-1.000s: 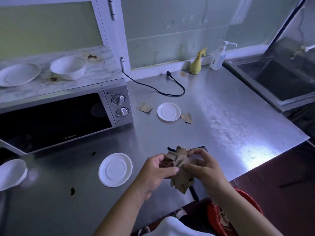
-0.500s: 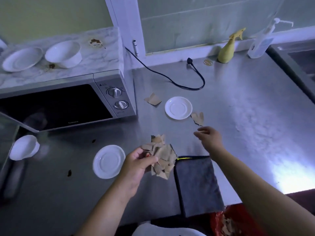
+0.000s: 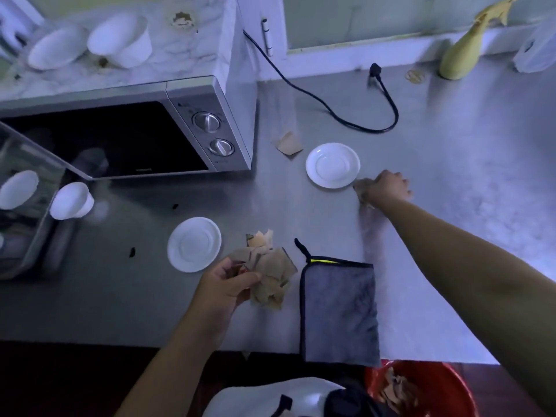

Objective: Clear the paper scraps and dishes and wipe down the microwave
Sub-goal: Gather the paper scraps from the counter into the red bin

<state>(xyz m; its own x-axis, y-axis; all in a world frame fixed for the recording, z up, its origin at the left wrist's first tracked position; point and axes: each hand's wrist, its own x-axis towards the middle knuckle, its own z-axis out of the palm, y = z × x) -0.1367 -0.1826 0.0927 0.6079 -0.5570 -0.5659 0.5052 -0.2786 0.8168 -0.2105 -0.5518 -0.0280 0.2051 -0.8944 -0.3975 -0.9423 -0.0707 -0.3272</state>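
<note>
A brushed steel counter fills most of the frame, dim and bluish, with a pale window frame and wall along the top edge. At the upper left stands the microwave, its glass door swung open toward the lower left. Its marbled top carries a white bowl, a white plate and brown stains. A white cup lies on the counter below the open door.

A black power cord runs from behind the microwave across the upper middle, its plug lying loose on the steel. A yellow spray bottle stands at the upper right beside a clear bottle cut off by the edge.

The left hand, lower centre, grips a bundle of paper scraps just right of the near saucer. The right hand reaches to mid-frame, its fingers curled on a single scrap at the rim of the far saucer. Another loose scrap lies between that saucer and the microwave.

A grey cloth lies at the counter's near edge, hanging slightly over it. Below the edge, at the lower right, a red bin holds more brown scraps. Dark specks dot the steel left of the near saucer.
</note>
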